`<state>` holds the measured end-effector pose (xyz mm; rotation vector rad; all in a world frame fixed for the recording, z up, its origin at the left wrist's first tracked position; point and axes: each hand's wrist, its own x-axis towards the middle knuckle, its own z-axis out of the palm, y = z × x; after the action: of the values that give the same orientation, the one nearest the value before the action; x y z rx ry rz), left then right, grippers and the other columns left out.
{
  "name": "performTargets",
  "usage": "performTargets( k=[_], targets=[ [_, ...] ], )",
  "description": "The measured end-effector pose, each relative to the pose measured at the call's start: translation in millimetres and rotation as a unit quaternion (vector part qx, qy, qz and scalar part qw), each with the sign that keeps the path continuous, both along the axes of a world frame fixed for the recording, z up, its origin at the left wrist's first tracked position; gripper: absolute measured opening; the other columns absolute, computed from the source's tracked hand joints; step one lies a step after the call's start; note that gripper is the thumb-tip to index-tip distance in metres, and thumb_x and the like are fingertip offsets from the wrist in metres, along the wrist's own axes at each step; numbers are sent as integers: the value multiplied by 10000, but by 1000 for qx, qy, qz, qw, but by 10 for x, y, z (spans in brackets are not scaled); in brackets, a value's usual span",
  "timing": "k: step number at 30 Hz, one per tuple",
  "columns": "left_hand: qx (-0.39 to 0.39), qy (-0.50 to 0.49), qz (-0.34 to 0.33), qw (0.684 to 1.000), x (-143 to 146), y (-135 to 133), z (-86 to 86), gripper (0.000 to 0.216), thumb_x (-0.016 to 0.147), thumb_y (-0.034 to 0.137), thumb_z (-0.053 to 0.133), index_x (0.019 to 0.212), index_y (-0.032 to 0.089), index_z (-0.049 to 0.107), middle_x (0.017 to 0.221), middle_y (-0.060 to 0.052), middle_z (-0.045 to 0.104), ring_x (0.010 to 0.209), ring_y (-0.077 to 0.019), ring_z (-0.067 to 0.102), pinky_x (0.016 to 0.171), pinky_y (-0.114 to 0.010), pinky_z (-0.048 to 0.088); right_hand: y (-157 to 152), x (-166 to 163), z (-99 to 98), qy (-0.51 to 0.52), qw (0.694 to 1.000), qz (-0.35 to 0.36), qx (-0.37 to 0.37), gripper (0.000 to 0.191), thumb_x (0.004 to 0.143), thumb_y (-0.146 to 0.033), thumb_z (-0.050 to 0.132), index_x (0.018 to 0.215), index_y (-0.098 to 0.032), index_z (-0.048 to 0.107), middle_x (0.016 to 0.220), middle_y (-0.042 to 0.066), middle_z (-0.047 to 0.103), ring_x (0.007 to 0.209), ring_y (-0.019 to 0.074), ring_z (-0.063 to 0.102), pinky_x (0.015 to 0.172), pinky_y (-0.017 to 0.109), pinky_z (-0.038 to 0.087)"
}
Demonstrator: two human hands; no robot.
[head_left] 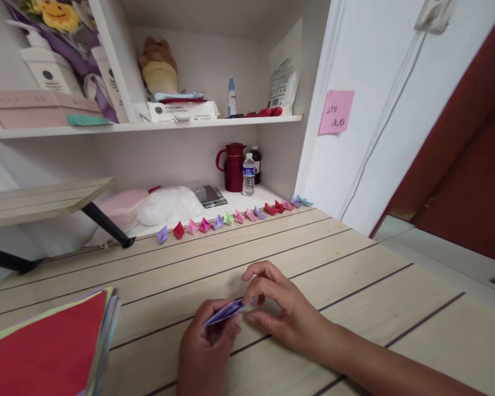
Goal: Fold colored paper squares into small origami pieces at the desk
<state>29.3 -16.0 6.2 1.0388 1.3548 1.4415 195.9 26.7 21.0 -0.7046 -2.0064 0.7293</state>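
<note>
A small piece of folded purple origami paper (225, 312) is held above the table, pinched between the thumb and fingers of my left hand (208, 341). Its layers part slightly along the top edge, and its right tip points at my right hand (286, 308). The curled fingers of that hand are spread apart, with the index fingertip at or touching the paper's tip and the thumb just below it. Along the table's back edge runs a row of small folded paper boats, among them a purple one (162, 235) and a red one (179, 230).
A stack of coloured paper (45, 341), red on top, lies at the left front. Behind it stands a small wooden riser (45, 201) with black legs. A red jug (234, 168) and a water bottle (248, 175) stand on the lower shelf beyond the boats.
</note>
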Motion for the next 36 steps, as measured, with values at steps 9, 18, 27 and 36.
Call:
performTargets(
  k=[9, 18, 27, 36],
  targets=[
    [8, 2, -21, 1000, 1, 18, -66, 213, 689, 348, 745, 823, 187, 707, 646, 17, 649, 596, -122, 554, 611, -224, 457, 57, -9, -42, -12, 1000, 14, 10, 191, 854, -35, 612, 905, -217, 643, 1110, 60, 563, 946, 155, 610, 783, 251, 535],
    [12, 52, -56, 997, -9, 79, -283, 577, 732, 360, 660, 1261, 178, 520, 635, 51, 586, 575, -137, 531, 608, -276, 449, 146, 7, -118, -27, 998, 30, 44, 143, 904, -102, 606, 939, -217, 685, 930, 34, 586, 830, 122, 590, 734, 203, 481],
    [18, 135, -60, 989, -31, 92, -362, 548, 847, 456, 520, 1313, 176, 451, 642, 51, 541, 582, -147, 534, 603, -289, 449, 207, 80, -97, -60, 993, -30, 93, 265, 892, -42, 521, 981, -219, 698, 945, 45, 570, 786, 128, 576, 678, 215, 449],
    [212, 390, 65, 894, -184, 127, -314, 351, 896, 193, 455, 1227, 277, 537, 1396, -109, 388, 1111, -211, 596, 844, -394, 552, 324, 135, -154, -31, 997, -69, 34, 285, 832, 27, 565, 890, -207, 717, 929, 40, 592, 826, 142, 606, 732, 232, 476]
  ],
)
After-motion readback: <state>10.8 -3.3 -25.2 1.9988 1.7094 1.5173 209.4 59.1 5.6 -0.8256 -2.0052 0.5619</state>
